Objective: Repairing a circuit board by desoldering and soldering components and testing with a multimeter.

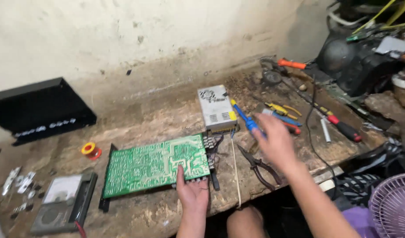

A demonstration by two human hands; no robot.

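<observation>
head view, looking down on a worn wooden bench [167,119]. i take the green circuit board [154,165] as my landmark; it lies flat, copper side up, in a black frame near the bench's front edge.

my left hand [191,191] sits at the board's near right corner. the thumb [180,174] lies on top of the green face, and the other fingers are tucked under the edge out of sight, so the hand pinches the board itself.

my right hand [277,143] hovers to the right of the board and well apart from it, blurred. its fingers are spread loosely and hold nothing that i can see. it hangs just above a blue-handled screwdriver [246,119], and i cannot tell whether the fingertips touch it.

beyond the board's right end stands a grey metal power supply box [217,109], close to the cluster of wires at that end. right of the board, between it and my right forearm, lie dark pliers [259,167]. farther right of the board lies a red-handled screwdriver [343,128]. left of the board is a small red and yellow solder spool [90,150]. near its left front corner rests an analogue meter [61,202].
</observation>
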